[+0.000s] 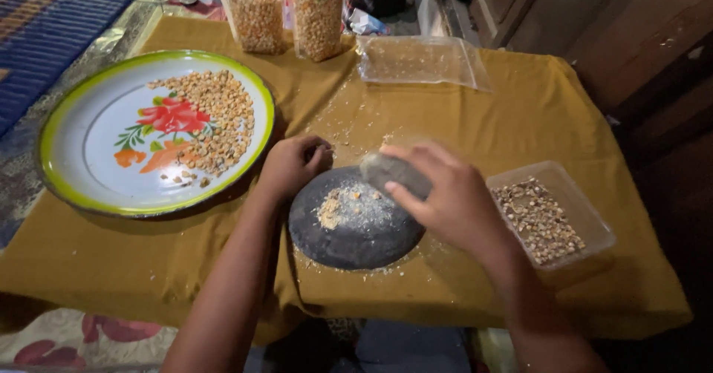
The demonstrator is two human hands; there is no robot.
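Note:
A round dark grinding stone (355,239) lies on the mustard cloth in front of me, with crushed pale grain (343,205) on it. My right hand (442,195) is shut on a grey oblong hand stone (392,171), held over the far right part of the slab. My left hand (291,164) rests fisted at the slab's far left rim; I cannot see whether anything is inside it.
A large round enamel tray (89,150) with a flower print and a heap of yellow kernels (220,120) sits at left. A clear plastic tub (594,221) of kernels is at right. Two bags of kernels (256,13) and an empty clear bag (420,61) lie beyond.

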